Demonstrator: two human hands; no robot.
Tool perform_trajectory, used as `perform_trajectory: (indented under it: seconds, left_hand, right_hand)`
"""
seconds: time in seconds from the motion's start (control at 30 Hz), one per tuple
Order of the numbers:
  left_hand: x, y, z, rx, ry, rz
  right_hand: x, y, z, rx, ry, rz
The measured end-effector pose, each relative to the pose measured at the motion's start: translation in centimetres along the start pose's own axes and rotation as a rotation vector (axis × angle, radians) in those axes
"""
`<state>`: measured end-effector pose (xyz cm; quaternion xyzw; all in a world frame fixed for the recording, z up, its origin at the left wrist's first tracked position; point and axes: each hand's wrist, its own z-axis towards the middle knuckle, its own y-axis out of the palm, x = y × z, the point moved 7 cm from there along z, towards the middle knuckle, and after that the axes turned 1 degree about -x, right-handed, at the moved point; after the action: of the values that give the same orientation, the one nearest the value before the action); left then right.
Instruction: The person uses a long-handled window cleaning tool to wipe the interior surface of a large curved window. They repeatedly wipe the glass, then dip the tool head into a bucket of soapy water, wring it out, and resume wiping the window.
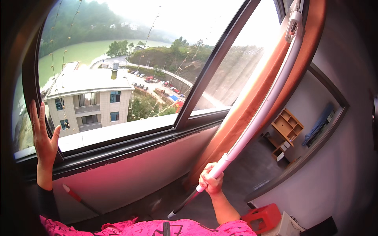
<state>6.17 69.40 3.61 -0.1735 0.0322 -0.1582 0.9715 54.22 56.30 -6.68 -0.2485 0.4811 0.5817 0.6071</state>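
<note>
My left hand lies with spread fingers against the dark frame at the window's left side and holds nothing. The fingers of my right hand are wrapped round the lower part of a long white pole. The pole slants up to the right, with a white plastic fitting near its upper end; a thinner dark section sticks out below my hand. Behind the pole hangs an orange-brown curtain, beside the sliding window's upright. What the pole's top touches cannot be told.
A red plastic stool stands at the lower right, near a white box-like object. A red-and-grey pole leans by the wall under the window. Through a doorway at right, a wooden shelf unit shows.
</note>
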Motion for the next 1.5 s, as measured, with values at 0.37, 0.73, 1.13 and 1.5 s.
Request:
perform_trajectory:
  seconds: [0.37,0.73,1.13,1.5]
  left_hand:
    - [27.5,7.5,-19.6,-1.293,-0.370,-1.608]
    - [25.4,11.1,-28.7,-1.333,-0.587,-1.623]
    - [18.2,5.2,-27.2,-0.768,-1.146,-1.333]
    - [17.9,7.5,-15.4,-0.561,-0.677,-1.312]
  right_hand:
    - [4.7,5.8,1.2,-0.169,0.078,0.167]
    - [7.5,18.2,0.7,-0.911,0.294,0.580]
    - [10.3,23.9,0.7,-0.516,0.396,0.283]
    - [2.9,23.3,16.4,-0.455,0.180,0.467]
